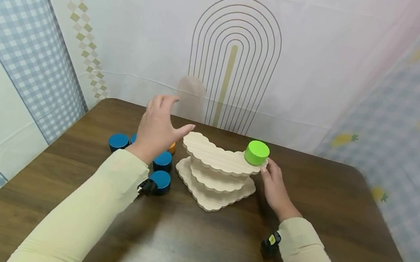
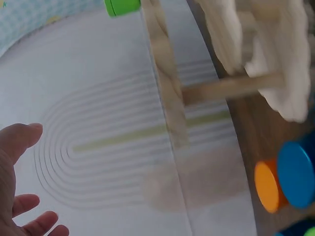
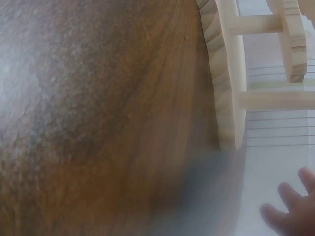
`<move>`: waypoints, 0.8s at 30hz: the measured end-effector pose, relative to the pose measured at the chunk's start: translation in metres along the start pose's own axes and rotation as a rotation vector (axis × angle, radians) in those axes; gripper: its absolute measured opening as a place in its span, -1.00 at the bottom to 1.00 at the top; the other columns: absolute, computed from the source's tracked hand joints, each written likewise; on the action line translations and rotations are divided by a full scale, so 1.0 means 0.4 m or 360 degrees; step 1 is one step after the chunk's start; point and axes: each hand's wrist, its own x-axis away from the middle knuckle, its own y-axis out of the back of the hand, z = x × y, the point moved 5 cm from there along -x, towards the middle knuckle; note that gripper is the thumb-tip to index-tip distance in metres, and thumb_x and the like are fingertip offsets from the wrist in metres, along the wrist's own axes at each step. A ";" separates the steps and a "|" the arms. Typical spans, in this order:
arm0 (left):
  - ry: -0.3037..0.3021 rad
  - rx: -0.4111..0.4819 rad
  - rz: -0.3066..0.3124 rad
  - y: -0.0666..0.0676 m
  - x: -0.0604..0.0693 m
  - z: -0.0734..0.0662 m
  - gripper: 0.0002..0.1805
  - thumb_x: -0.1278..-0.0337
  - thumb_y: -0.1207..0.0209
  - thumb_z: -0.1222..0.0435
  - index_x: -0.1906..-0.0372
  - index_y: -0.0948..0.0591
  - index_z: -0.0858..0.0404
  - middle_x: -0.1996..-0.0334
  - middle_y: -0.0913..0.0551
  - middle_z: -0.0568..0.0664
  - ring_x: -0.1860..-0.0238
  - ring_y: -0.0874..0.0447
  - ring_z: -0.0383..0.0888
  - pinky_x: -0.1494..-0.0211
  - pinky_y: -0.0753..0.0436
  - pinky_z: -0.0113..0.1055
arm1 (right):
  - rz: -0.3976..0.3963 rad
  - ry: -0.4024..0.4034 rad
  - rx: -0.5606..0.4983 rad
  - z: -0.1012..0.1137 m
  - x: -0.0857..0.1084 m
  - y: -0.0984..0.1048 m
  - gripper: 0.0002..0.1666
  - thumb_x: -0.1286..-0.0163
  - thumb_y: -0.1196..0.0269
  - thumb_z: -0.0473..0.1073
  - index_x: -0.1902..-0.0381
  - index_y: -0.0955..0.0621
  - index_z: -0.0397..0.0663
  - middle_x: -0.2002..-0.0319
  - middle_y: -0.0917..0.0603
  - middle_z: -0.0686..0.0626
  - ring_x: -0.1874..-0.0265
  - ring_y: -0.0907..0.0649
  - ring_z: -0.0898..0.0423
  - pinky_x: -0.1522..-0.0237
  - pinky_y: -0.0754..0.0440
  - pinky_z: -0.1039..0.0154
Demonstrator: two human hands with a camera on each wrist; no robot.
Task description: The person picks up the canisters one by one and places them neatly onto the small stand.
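A tiered wooden stand (image 1: 222,158) with scalloped edges rests on the table. On the right end of its top tier sits a green cylinder (image 1: 257,153), also partly seen in the left wrist view. My left hand (image 1: 158,125) is raised beside the tier's left end, thumb and fingers spread, holding nothing. At the other end my right hand (image 1: 276,189) holds the tier's edge between thumb and fingers, just below the green cylinder. Its lower fingers (image 3: 289,196) hang apart in the right wrist view; the grip itself lies outside that view.
Several blue-topped cylinders (image 1: 119,142) stand left of the stand, some partly behind my left arm. Among them is an orange cylinder (image 2: 268,186). A dark wooden table (image 1: 191,247) reaches back to a patterned cloth (image 1: 306,73).
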 end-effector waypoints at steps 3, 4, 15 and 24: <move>0.0041 -0.0019 -0.0003 0.012 0.010 0.038 -0.21 -0.03 -0.36 0.00 -0.29 -0.37 0.31 -0.26 -0.31 0.23 -0.28 -0.22 0.17 -0.23 -0.41 0.06 | 0.0002 -0.0001 -0.0003 -0.002 -0.001 0.000 -0.35 -0.60 0.26 0.00 -0.46 -0.06 -0.29 -0.43 -0.01 -0.37 -0.45 0.02 -0.26 -0.38 0.06 -0.30; 0.0056 -0.0025 0.0000 0.015 0.014 0.050 -0.21 -0.03 -0.36 0.00 -0.29 -0.36 0.31 -0.27 -0.30 0.23 -0.29 -0.21 0.18 -0.24 -0.40 0.07 | 0.0002 0.0000 -0.0004 -0.003 -0.002 0.000 -0.35 -0.60 0.26 0.00 -0.46 -0.06 -0.29 -0.43 -0.01 -0.37 -0.45 0.02 -0.26 -0.38 0.06 -0.30; 0.0185 -0.0156 0.0007 0.036 0.061 0.187 -0.22 -0.06 -0.34 0.04 -0.28 -0.35 0.40 -0.25 -0.30 0.33 -0.24 -0.21 0.26 -0.19 -0.42 0.15 | -0.0008 -0.0003 -0.0013 -0.011 -0.007 -0.004 -0.35 -0.59 0.25 0.00 -0.46 -0.07 -0.29 -0.43 -0.01 -0.37 -0.45 0.01 -0.25 -0.38 0.06 -0.28; 0.0307 -0.0136 0.0050 0.052 0.099 0.278 -0.23 -0.10 -0.32 0.09 -0.30 -0.31 0.43 -0.25 -0.25 0.39 -0.22 -0.17 0.31 -0.17 -0.38 0.19 | -0.0019 0.0027 -0.0015 -0.014 -0.011 -0.005 -0.37 -0.59 0.25 -0.04 -0.45 -0.07 -0.31 -0.42 -0.02 -0.39 -0.44 0.01 -0.26 -0.38 0.05 -0.28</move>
